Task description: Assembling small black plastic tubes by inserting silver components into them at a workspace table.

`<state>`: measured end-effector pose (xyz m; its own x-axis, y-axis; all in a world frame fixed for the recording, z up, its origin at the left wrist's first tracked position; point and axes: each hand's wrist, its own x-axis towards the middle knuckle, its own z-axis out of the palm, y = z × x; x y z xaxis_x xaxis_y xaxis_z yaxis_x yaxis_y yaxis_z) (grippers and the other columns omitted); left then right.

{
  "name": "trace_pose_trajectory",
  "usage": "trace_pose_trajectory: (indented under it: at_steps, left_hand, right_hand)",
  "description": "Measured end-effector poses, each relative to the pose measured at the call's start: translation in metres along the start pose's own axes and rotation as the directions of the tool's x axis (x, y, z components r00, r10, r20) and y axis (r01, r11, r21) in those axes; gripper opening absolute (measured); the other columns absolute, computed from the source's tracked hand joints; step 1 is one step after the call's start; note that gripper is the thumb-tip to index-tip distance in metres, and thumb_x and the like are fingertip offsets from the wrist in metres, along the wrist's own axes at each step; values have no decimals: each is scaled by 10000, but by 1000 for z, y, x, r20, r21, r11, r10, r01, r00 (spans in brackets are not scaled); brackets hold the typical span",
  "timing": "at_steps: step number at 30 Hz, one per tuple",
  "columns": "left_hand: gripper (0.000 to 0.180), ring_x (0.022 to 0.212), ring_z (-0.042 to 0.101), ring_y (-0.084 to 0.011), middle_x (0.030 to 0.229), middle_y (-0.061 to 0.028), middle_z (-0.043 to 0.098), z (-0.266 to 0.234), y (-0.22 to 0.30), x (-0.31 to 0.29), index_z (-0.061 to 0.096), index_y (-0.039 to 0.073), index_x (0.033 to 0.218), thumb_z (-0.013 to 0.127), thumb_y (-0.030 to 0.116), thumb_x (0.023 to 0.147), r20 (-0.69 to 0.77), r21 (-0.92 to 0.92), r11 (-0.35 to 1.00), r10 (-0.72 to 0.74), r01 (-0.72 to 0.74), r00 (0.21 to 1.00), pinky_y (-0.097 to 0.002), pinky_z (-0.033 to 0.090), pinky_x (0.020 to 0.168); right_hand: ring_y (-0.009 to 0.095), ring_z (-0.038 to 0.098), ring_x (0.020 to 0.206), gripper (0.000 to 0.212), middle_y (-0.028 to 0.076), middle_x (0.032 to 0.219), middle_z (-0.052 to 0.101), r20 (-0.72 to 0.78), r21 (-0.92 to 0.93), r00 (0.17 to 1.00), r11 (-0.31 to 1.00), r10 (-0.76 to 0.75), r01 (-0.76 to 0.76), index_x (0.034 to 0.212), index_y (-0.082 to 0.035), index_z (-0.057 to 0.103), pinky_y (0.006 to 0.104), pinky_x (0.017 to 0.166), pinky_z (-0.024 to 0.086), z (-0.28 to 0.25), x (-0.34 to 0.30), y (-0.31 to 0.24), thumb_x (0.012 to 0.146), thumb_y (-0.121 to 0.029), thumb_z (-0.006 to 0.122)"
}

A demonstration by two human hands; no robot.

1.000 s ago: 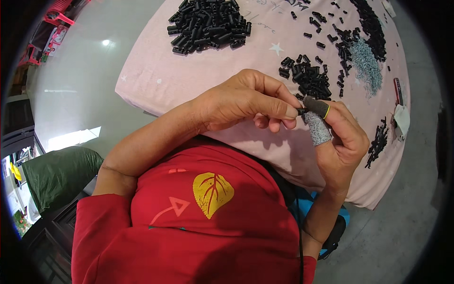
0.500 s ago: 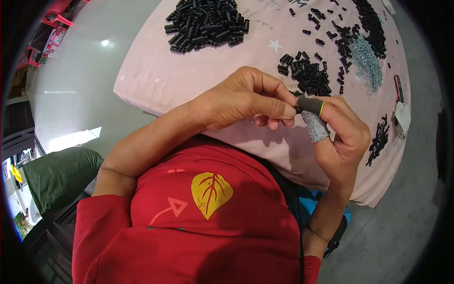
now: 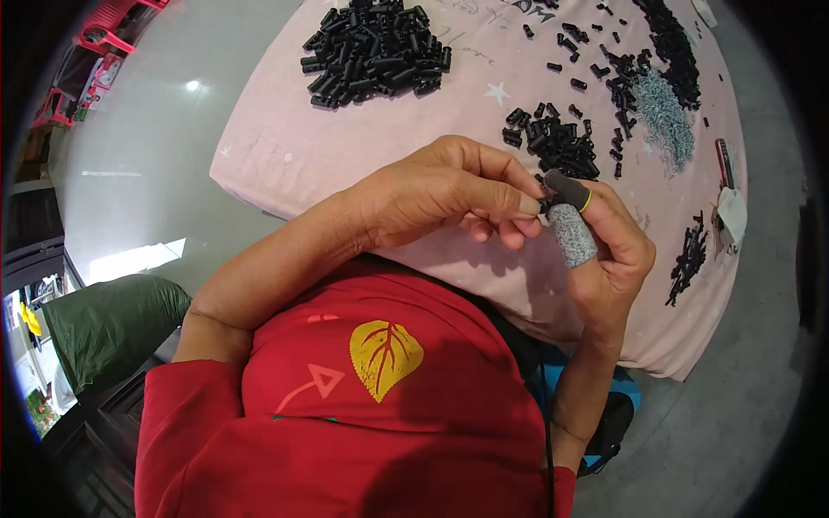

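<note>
My left hand [image 3: 458,192] pinches a small black plastic part [image 3: 544,205] between thumb and forefinger, its other fingers curled. From the other side my right hand [image 3: 609,240] grips the same part, its forefinger in a dark cover with a yellow edge and its thumb in a grey speckled sleeve. The fingers hide most of the part, so its shape is unclear. Just beyond the hands lies a small heap of short black cylindrical parts [image 3: 563,147] on the pink cloth [image 3: 285,164].
A bigger heap of black cylinders [image 3: 380,52] lies at the far left of the cloth. Toward the right are a pile of silvery screws [image 3: 663,121], small black pieces [image 3: 672,47], thin black strips [image 3: 688,261] and a red-and-black tool [image 3: 724,162]. A green-covered object [image 3: 112,324] stands at left.
My right hand has shifted slightly left, and its covered forefinger tilts more over the small part. My left hand keeps its pinch almost in place.
</note>
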<state>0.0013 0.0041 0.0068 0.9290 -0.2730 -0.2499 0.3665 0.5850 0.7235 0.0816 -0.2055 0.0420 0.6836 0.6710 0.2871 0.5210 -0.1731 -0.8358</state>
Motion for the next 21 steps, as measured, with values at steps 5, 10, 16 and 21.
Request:
trace_pose_trajectory:
  at_steps: [5, 10, 16, 21]
  left_hand:
    - [217, 852, 748, -150, 1002, -128, 781, 3, 1, 0, 710, -11, 1155, 714, 107, 972, 6, 14, 1000, -6, 5, 1000, -208, 536, 682]
    - [209, 874, 756, -155, 1032, -138, 784, 2, 0, 0, 710, -4, 1147, 712, 112, 974, 7, 8, 1000, 0, 0, 1000, -209, 539, 684]
    - [210, 898, 761, -167, 1026, -139, 783, 1, -1, 0, 708, 1, 1148, 709, 124, 977, 13, -3, 1000, -16, 16, 1000, -211, 550, 701]
    - [214, 907, 751, -156, 1051, -122, 775, 5, -1, 0, 718, -5, 1143, 714, 125, 973, -12, -13, 1000, -15, 14, 1000, -216, 556, 717]
  right_hand:
    - [180, 705, 920, 262, 119, 1034, 745, -41, 14, 996, 997, -74, 75, 1102, 35, 758, 278, 832, 537, -2, -3, 1, 847, 47, 701]
    - [179, 702, 909, 255, 119, 1037, 745, -47, 19, 996, 996, -81, 82, 1107, 27, 763, 275, 823, 539, 0, -4, 8, 861, 44, 701]
    - [163, 696, 894, 275, 120, 1043, 743, -21, 38, 992, 991, -125, 126, 1119, 17, 767, 265, 775, 540, 1, -2, 13, 850, 42, 710]
    - [158, 687, 870, 345, 123, 1097, 733, -18, 13, 1000, 1000, -23, 23, 1152, 7, 761, 271, 751, 541, -1, -6, 6, 809, -26, 780]
